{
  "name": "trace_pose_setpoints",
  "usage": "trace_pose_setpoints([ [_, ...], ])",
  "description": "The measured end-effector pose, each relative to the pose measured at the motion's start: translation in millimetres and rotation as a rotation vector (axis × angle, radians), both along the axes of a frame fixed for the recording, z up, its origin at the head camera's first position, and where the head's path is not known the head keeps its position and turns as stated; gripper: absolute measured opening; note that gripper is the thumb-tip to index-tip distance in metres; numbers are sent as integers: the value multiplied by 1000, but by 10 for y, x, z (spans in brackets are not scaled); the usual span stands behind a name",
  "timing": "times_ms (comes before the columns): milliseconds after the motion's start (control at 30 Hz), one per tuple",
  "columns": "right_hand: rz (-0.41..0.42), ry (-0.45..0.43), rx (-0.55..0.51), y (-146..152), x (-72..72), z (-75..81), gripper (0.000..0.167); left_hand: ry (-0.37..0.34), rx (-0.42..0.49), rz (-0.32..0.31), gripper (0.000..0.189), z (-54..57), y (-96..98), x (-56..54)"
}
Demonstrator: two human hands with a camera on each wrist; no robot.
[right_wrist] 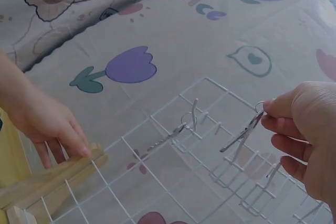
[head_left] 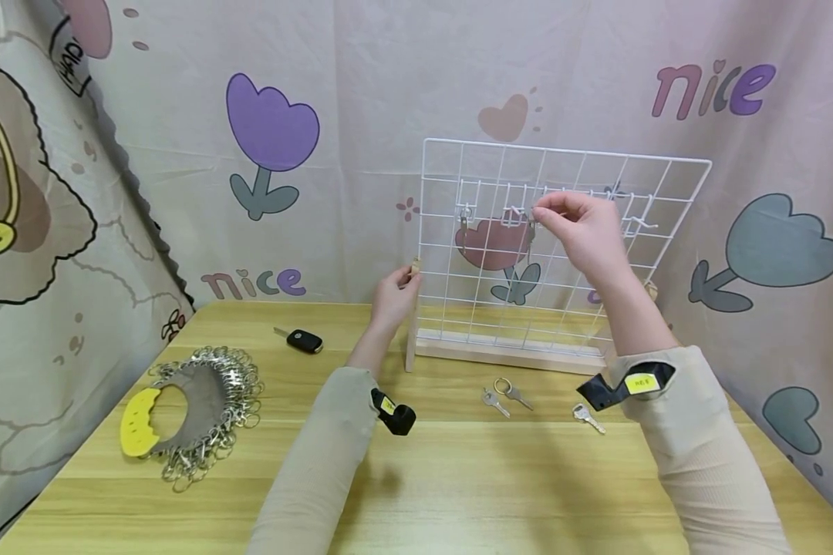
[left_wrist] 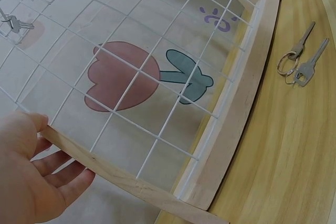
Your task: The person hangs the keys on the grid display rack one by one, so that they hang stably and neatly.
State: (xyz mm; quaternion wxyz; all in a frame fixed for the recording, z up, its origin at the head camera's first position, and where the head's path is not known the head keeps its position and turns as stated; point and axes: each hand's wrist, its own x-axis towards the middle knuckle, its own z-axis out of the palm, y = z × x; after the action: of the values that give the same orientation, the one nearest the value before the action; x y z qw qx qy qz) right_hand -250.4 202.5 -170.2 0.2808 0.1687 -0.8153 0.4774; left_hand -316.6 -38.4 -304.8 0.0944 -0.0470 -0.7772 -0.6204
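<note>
A white wire grid rack stands on a wooden base [head_left: 507,354]. My left hand [head_left: 392,299] holds its left wooden side post [left_wrist: 105,165], thumb on one side and fingers on the other. Up by the wire hooks, my right hand [head_left: 586,231] pinches a small ring with keys [right_wrist: 244,134] dangling from it. These keys hang beside a hook in the right wrist view; whether the ring touches the hook I cannot tell. Another key [right_wrist: 167,139] hangs from the left hook [right_wrist: 195,114]. Further hooks [head_left: 640,224] sit to the right on the grid.
On the table before the rack lie two keys [head_left: 496,401] with a brass ring [head_left: 503,380], and a single key [head_left: 588,417]. Leftward are a black car key [head_left: 304,341] and a grey and yellow holder [head_left: 139,424] fringed with many metal rings. A patterned curtain [head_left: 382,92] hangs behind.
</note>
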Motion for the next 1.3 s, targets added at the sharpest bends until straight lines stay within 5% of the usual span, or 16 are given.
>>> trace_pose_setpoints([
  [600, 2, -61, 17, -51, -268, 2, 23, -9, -2, -1, 48, -27, -4, -12],
  [1300, -40, -116, 94, -50, -315, -58, 23, 7, -6, 2, 46, -9, -5, -3],
])
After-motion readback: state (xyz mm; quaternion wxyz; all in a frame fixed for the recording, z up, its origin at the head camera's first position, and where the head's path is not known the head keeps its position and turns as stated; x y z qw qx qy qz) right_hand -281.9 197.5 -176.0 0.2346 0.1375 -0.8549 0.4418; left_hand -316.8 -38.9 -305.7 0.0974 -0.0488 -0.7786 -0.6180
